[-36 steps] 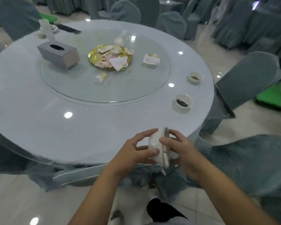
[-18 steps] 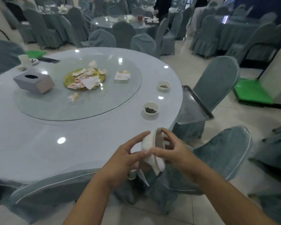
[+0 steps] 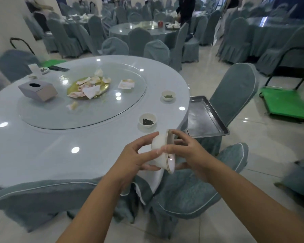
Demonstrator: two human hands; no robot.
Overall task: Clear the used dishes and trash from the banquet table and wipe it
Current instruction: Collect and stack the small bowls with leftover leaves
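Head view: clearing dishes underway, white bowl (image 3: 162,151) tipped sideways, pinched by fingers of left hand (image 3: 132,161) and right hand (image 3: 186,153); next, probably onto metal tray (image 3: 204,118).

Note the chair (image 3: 233,92) at the worktop's right side, upright in a teal cover. You have two more covered chairs in the foreground: one (image 3: 197,188) at lower centre, one (image 3: 33,199) at lower left. A green trolley (image 3: 288,102) stands on the floor well apart, far right. Further covered chairs and another round table (image 3: 142,29) fill the background.
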